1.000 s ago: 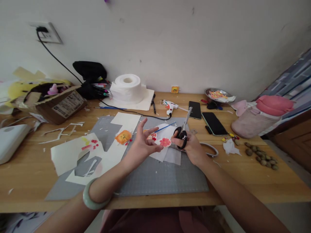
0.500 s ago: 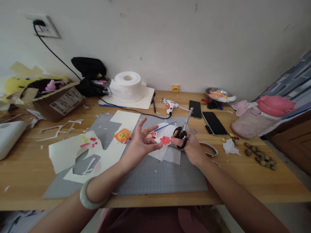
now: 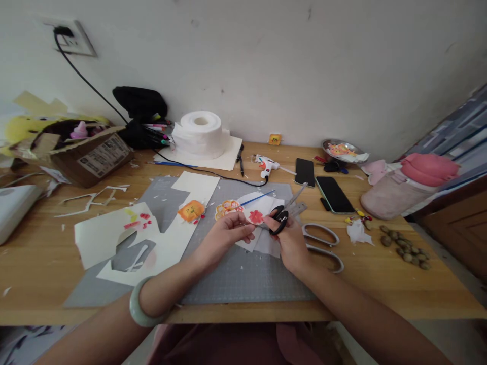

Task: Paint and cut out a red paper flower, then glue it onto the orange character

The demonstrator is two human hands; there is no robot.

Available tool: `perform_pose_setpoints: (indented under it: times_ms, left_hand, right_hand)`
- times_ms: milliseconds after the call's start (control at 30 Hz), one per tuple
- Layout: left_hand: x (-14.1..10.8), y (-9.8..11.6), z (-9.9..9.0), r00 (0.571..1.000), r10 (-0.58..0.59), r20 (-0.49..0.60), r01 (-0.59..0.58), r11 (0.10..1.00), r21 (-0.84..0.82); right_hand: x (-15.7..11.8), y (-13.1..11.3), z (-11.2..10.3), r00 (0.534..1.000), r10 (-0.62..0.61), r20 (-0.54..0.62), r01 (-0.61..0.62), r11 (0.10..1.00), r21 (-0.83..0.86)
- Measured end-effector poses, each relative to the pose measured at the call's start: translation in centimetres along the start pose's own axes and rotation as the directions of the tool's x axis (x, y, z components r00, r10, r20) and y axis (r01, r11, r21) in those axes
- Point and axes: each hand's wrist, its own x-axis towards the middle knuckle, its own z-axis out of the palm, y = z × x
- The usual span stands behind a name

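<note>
A small white paper cutout with a red painted flower [image 3: 256, 217] is held up between my two hands. My left hand [image 3: 226, 235] has its fingers closed at the cutout's left edge. My right hand [image 3: 292, 241] is wrapped around the black-handled scissors [image 3: 280, 219], their blades pointing up and away; its thumb and fingertip also pinch the cutout's right side. Behind my hands, an orange-outlined flower drawing [image 3: 225, 208], white paper pieces [image 3: 254, 198] and a thin blue stick [image 3: 257, 196] lie on the grey cutting mat [image 3: 232, 281].
Cut cream paper [image 3: 97, 235] and an orange face piece [image 3: 191, 210] lie left. Large grey-handled scissors [image 3: 323, 235] rest right. Behind are a glue gun [image 3: 268, 165], two phones [image 3: 335, 194] and a tissue roll [image 3: 200, 137]. A pink-lidded bottle [image 3: 403, 192] stands right.
My left hand has lowered and its spread fingers have closed at the cutout's edge. My right hand has shifted slightly down and left, showing more of the grey-handled scissors.
</note>
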Motion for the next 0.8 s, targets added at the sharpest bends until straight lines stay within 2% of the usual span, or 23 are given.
perform_pose_setpoints:
  times_ms: [300, 567, 700, 800]
  left_hand:
    - [0.0, 0.0, -0.1, 1.000, 0.017, -0.011, -0.017, 1.000, -0.001]
    - [0.4, -0.2, -0.6, 0.999, 0.028, -0.027, -0.028, 0.999, -0.017]
    - [0.9, 0.1, -1.6, 1.000, 0.027, -0.004, -0.027, 0.999, 0.035]
    - [1.4, 1.0, -3.1, 0.997, -0.008, 0.081, -0.002, 0.992, 0.123]
  right_hand:
    - [-0.1, 0.1, -0.2, 0.999, -0.042, 0.003, 0.042, 0.999, -0.011]
    - [-0.2, 0.3, -0.2, 0.998, -0.040, 0.055, 0.042, 0.998, -0.037]
    - [0.2, -0.1, -0.5, 0.989, -0.001, 0.151, 0.009, 0.999, -0.053]
    - [0.5, -0.7, -1.0, 0.955, 0.040, 0.292, -0.019, 0.997, -0.074]
